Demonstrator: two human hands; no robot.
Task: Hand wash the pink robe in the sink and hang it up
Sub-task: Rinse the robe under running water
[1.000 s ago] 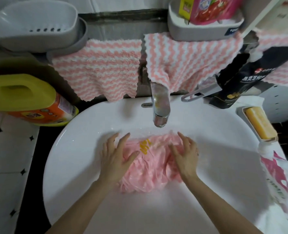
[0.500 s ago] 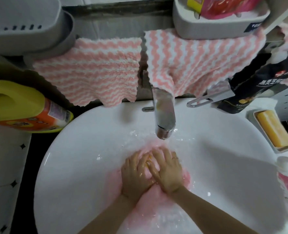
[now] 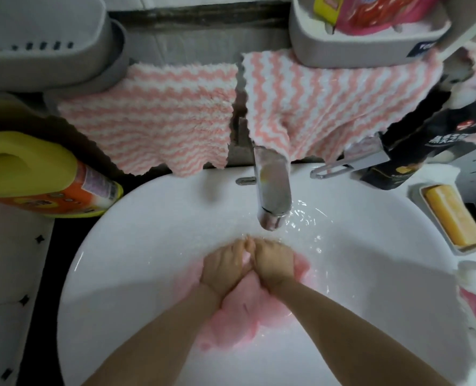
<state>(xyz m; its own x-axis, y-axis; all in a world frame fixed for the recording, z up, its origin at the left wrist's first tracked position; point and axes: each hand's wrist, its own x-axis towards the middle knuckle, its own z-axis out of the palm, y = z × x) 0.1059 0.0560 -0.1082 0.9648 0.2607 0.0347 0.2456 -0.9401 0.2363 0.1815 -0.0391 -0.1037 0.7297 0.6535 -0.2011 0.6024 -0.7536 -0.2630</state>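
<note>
Head view. Left hand [image 3: 225, 267] and right hand [image 3: 274, 264] lie side by side, fingers [image 3: 241, 250] laid forward and fairly straight, pressing flat and gripping nothing. The pink robe [image 3: 239, 310] is bunched under the fingers and trails back beneath the wrists, soaked, low in the sink [image 3: 147, 218]. The faucet [image 3: 273, 196] spout is just beyond the fingertips, with water rippling there. Judgement: mid-wash. Rinsing, wringing and hanging are all left.

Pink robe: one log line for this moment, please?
step: washing | left hand: presses pink robe | right hand: presses pink robe | sink: holds water
</note>
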